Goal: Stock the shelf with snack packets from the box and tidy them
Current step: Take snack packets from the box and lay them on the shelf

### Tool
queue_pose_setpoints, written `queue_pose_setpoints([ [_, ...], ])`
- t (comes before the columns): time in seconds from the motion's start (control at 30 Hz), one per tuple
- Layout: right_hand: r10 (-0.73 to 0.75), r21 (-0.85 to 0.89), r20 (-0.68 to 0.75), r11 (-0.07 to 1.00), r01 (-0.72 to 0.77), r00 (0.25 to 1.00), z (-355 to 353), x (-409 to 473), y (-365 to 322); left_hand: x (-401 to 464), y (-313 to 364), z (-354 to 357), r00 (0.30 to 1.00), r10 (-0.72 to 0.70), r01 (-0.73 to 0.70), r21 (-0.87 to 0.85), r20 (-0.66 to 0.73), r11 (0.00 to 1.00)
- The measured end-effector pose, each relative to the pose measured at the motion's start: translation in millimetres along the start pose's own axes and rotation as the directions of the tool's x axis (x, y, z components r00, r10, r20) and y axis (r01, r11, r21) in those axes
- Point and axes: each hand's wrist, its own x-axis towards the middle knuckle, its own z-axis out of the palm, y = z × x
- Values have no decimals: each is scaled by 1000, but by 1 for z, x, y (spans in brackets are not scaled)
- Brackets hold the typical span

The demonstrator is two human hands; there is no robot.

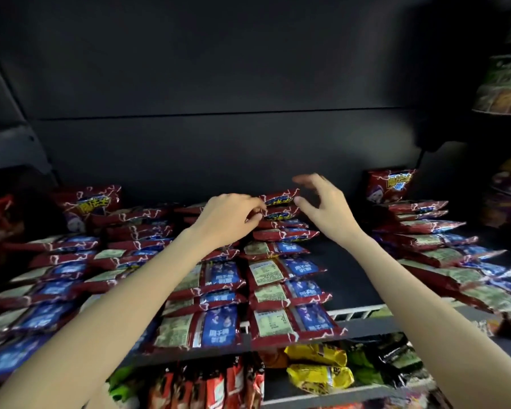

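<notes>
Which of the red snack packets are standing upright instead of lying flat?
Two: the upright packet at back left and the upright packet at back right. Both show their fronts against the shelf's back wall; the rest lie overlapped in rows.

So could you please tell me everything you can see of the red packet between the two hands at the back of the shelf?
The top red packet is a glossy, foil-like snack bag, dark red with pale crackle lines and a blue and yellow logo. It sits propped at the back of the shelf, on top of the row of matching packets. The left hand pinches its left edge with curled fingers. The right hand has its fingers spread, thumb at the packet's right end.
</notes>
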Motion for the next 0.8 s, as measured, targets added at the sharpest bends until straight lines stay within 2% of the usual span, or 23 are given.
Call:
queue_pose_setpoints([
  [0.1,-185,-193,-75,967,168,980,-9,-30,-32,-33,13,-25,979,9,-5,20,-203,1000],
  [0.17,-305,-314,-140,916,250,942,-11,-51,-55,-62,22,-38,940,41,-35,23,-338,999],
  [0.23,-393,-372,-189,877,305,900,-9,-76,-78,-94,33,-51,909,53,-48,22,-414,999],
  [0.3,-445,-364,-221,863,350,868,-6,-105,-100,-130,46,-66,901,38,-40,4,-433,999],
  [0.4,-404,-268,-176,897,351,898,5,-150,-128,-193,63,-84,943,-59,44,-54,-327,998],
  [0.43,-359,-233,-113,916,326,927,10,-164,-137,-215,67,-90,963,-120,107,-66,-243,992],
  [0.5,-217,-168,119,957,235,969,23,-189,-153,-261,71,-101,960,-280,278,-67,-22,958],
  [0.57,-114,-111,397,979,171,911,41,-212,-170,-314,68,-111,891,-426,433,-18,155,901],
  [0.63,-128,-58,551,980,191,825,59,-233,-188,-373,64,-120,815,-535,545,20,221,838],
  [0.7,-177,11,614,976,215,769,80,-249,-211,-429,64,-131,747,-616,630,30,252,776],
  [0.8,-299,156,654,952,263,695,118,-268,-247,-506,54,-140,686,-676,679,95,269,728],
])
